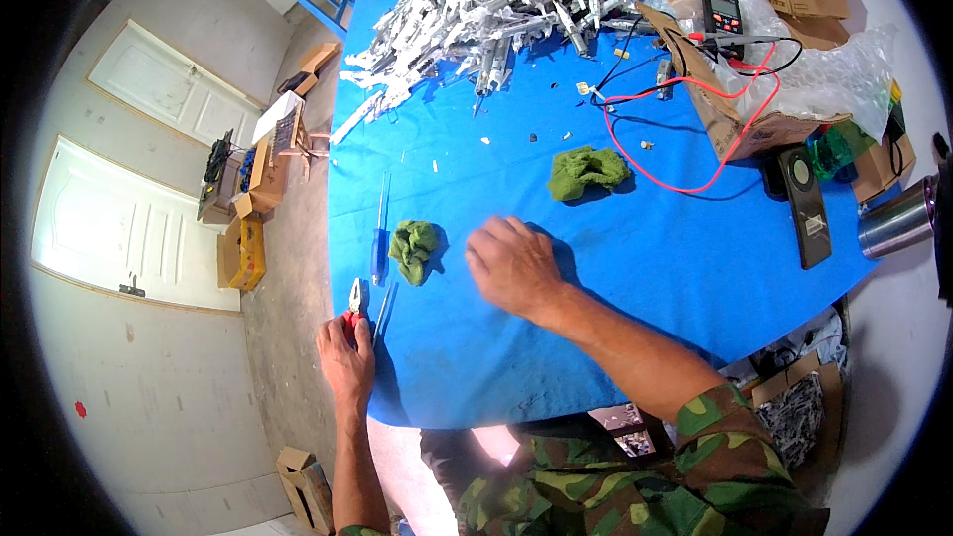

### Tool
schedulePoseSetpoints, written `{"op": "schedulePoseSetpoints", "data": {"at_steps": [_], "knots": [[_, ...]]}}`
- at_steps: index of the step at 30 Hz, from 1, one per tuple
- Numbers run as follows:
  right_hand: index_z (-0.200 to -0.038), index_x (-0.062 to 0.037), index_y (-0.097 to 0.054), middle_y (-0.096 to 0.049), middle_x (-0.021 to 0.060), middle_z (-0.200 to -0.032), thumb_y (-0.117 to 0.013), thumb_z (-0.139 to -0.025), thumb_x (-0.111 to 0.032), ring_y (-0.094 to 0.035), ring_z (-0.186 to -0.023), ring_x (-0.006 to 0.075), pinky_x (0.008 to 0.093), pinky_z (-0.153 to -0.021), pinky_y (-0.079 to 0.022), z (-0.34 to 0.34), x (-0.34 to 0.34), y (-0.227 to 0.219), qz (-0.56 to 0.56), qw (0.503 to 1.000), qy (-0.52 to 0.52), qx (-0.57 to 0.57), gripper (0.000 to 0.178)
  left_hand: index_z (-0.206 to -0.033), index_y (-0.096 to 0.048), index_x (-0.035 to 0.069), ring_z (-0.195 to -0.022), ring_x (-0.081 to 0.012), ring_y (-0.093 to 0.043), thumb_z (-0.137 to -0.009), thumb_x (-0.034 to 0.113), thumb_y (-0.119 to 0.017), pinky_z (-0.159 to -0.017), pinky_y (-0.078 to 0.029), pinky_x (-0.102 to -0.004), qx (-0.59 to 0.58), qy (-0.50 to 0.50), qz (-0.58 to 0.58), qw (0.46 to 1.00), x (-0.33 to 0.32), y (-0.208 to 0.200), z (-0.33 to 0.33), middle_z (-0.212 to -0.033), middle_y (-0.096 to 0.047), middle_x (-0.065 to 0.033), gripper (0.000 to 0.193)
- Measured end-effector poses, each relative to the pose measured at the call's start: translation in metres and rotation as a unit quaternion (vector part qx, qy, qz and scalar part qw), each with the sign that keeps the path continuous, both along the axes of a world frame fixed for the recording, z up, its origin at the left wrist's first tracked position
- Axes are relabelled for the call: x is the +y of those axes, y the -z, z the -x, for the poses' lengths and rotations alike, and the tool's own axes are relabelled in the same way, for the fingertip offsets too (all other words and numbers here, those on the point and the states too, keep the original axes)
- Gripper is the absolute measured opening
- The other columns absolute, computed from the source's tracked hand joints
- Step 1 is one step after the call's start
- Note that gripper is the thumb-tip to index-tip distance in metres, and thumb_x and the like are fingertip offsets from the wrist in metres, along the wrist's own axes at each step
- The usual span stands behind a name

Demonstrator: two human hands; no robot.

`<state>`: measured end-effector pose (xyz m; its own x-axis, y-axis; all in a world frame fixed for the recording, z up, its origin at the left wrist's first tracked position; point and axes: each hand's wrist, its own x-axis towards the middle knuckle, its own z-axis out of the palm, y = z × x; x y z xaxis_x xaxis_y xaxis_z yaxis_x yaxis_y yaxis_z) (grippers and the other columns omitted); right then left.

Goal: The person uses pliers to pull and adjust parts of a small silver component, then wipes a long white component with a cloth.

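Note:
At the left edge of the blue-covered table, my left hand is closed around the red handles of a pair of pliers, jaws pointing away from me. A thin metal rod lies just right of it. Farther up rests a blue-handled screwdriver, beside a crumpled green cloth. My right hand is over the middle of the table, its fingers curled in and turned down. Whatever they hold, if anything, is hidden. Beyond it sits a second green cloth.
A big heap of silvery-white wrapped strips covers the far side. At right, a multimeter with red and black leads stands by an open cardboard box and clear plastic. A dark flat device and a metal cylinder are near the right edge.

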<state>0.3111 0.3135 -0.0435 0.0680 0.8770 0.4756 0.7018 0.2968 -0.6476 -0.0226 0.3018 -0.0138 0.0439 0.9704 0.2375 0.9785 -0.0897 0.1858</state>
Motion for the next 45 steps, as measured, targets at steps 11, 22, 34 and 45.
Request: {"op": "schedulePoseSetpoints", "data": {"at_steps": [11, 22, 34, 45], "knots": [[-0.093, -0.0081, -0.067, -0.065, 0.011, -0.097, -0.07, -0.094, -0.02, -0.065, -0.095, 0.0341, 0.0505, -0.075, -0.056, 0.002, 0.002, 0.002, 0.013, 1.0, -0.009, 0.027, 0.012, -0.118, -0.068, -0.001, -0.108, -0.039, -0.063, -0.109, 0.037, -0.058, -0.095, -0.052, -0.0495, -0.007, 0.004, 0.022, 1.0, 0.003, -0.011, -0.002, -0.114, -0.066, -0.0194, 0.04], [-0.091, -0.0098, -0.068, -0.065, 0.01, -0.095, -0.07, -0.093, -0.021, -0.066, -0.093, 0.0338, 0.051, -0.074, -0.055, 0.007, 0.004, 0.005, 0.002, 0.998, 0.01, 0.057, 0.012, -0.106, -0.072, 0.004, -0.099, -0.0412, -0.067, -0.109, 0.041, -0.055, -0.087, -0.054, -0.0521, 0.077, -0.019, -0.005, 0.997, 0.028, -0.026, -0.007, -0.102, -0.071, -0.0187, 0.041], [-0.09, -0.0107, -0.069, -0.066, 0.0081, -0.097, -0.069, -0.093, -0.02, -0.067, -0.095, 0.032, 0.0501, -0.074, -0.057, 0.002, 0.005, -0.003, 0.052, 0.997, -0.002, 0.048, 0.009, -0.123, -0.07, -0.001, -0.115, -0.0422, -0.068, -0.098, 0.027, -0.072, -0.1, -0.054, -0.0492, 0.04, 0.09, -0.077, 0.992, 0.205, -0.017, -0.037, -0.121, -0.073, -0.0235, 0.037], [-0.088, -0.011, -0.072, -0.069, 0.0038, -0.092, -0.078, -0.09, -0.014, -0.067, -0.082, 0.026, 0.0403, -0.066, -0.055, -0.002, 0.009, -0.012, 0.048, 0.999, -0.002, 0.018, 0.007, -0.139, -0.06, -0.005, -0.126, -0.044, -0.061, -0.102, 0.022, -0.064, -0.111, -0.046, -0.0514, 0.044, 0.119, -0.113, 0.985, 0.368, 0.01, -0.054, -0.137, -0.066, -0.0259, 0.045]]}}
